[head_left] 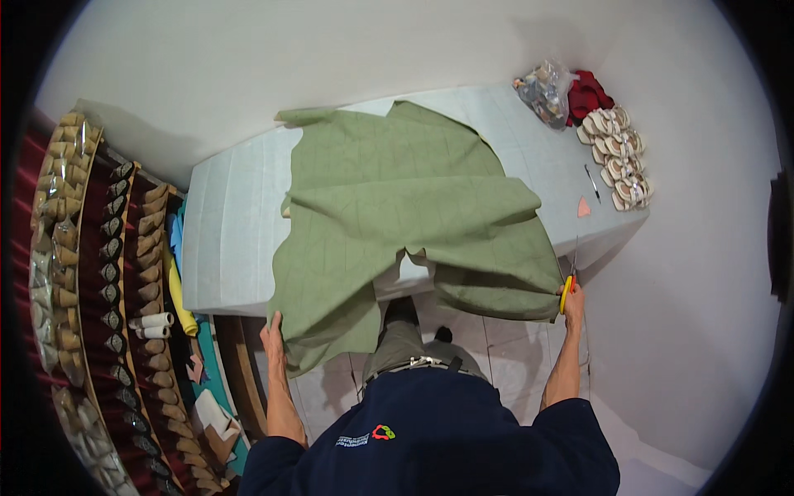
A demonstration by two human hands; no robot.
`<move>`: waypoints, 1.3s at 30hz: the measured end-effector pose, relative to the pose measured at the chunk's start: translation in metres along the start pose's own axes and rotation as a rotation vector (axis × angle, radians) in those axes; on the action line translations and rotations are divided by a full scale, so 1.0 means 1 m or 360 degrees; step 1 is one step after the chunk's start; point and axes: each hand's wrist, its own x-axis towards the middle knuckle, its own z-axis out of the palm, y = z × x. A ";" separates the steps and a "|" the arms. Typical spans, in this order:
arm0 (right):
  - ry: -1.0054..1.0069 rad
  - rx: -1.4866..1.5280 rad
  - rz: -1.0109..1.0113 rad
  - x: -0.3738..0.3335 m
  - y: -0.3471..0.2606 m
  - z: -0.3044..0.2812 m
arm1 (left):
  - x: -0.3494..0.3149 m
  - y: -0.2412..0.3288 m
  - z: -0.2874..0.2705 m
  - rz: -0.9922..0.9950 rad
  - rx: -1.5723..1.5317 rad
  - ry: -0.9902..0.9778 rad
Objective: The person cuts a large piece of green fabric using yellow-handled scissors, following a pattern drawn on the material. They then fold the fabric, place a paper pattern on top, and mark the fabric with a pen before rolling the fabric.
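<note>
A large olive-green sheet of leather-like material [397, 198] with irregular edges spreads over the table and hangs off its near side in folds. My left hand [273, 335] is closed on the sheet's near left edge. At the near right corner, my right hand [573, 299] is closed round a pair of scissors [566, 291] with yellow and red handles, blades pointing away from me. That hand sits right against the sheet's edge; whether its fingers also pinch the material, I cannot tell.
On the pale covered table [227, 240] lie a pen [592, 183], a pink scrap [584, 207], several white sandals [619, 157], a clear bag [546, 93] and a dark red cloth [589, 97]. Shoe racks [112, 273] line the left, beside a yellow roll [180, 293].
</note>
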 end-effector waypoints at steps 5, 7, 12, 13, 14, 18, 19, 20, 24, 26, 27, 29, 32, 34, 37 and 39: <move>-0.0163 -0.0286 0.0158 -0.030 0.089 -0.034 | -0.051 -0.113 -0.047 -0.0428 0.0564 0.0234; -0.0190 -0.0382 0.0214 -0.032 0.130 -0.041 | -0.048 -0.153 -0.051 -0.0527 0.0687 0.0262; -0.0223 -0.0313 0.0135 -0.038 0.128 -0.010 | -0.034 -0.191 -0.052 -0.0185 0.0725 0.0419; -0.0216 -0.0251 0.0127 -0.037 0.120 -0.008 | -0.030 -0.182 -0.042 -0.0096 0.0762 0.0528; -0.0219 -0.0212 0.0230 -0.020 0.128 -0.017 | -0.018 -0.163 -0.022 -0.0048 0.0793 0.0538; 0.0018 -0.0367 -0.0228 -0.003 0.052 0.026 | 0.033 -0.082 0.000 0.0320 0.0785 0.0624; -0.0023 -0.0407 -0.0268 0.004 0.022 0.039 | 0.053 -0.067 -0.001 0.0381 0.0824 0.0630; -0.0021 -0.0464 -0.0293 0.013 -0.002 0.048 | 0.068 -0.046 0.017 0.0410 0.0675 0.0571; -0.0044 -0.0399 -0.0518 0.059 -0.097 0.114 | 0.140 0.031 0.065 0.0479 0.0253 0.0262; -0.0111 -0.0330 -0.0549 0.090 -0.139 0.143 | 0.171 0.082 0.111 0.0373 0.0113 0.0005; -0.0156 -0.0318 -0.0575 0.102 -0.166 0.165 | 0.190 0.101 0.124 0.0333 0.0108 -0.0055; -0.0249 -0.0301 -0.0615 0.118 -0.220 0.211 | 0.231 0.135 0.146 0.0241 0.0106 -0.0177; -0.0251 -0.0415 -0.0915 0.155 -0.279 0.271 | 0.295 0.184 0.194 0.0052 0.0010 -0.0322; -0.0331 -0.0479 -0.1063 0.166 -0.323 0.310 | 0.335 0.204 0.216 -0.0023 -0.0095 -0.0341; -0.0480 -0.0516 -0.1210 0.180 -0.382 0.364 | 0.393 0.230 0.246 -0.0094 -0.0203 -0.0333; -0.0592 -0.0572 -0.1211 0.191 -0.414 0.393 | 0.425 0.247 0.269 -0.0107 -0.0205 -0.0311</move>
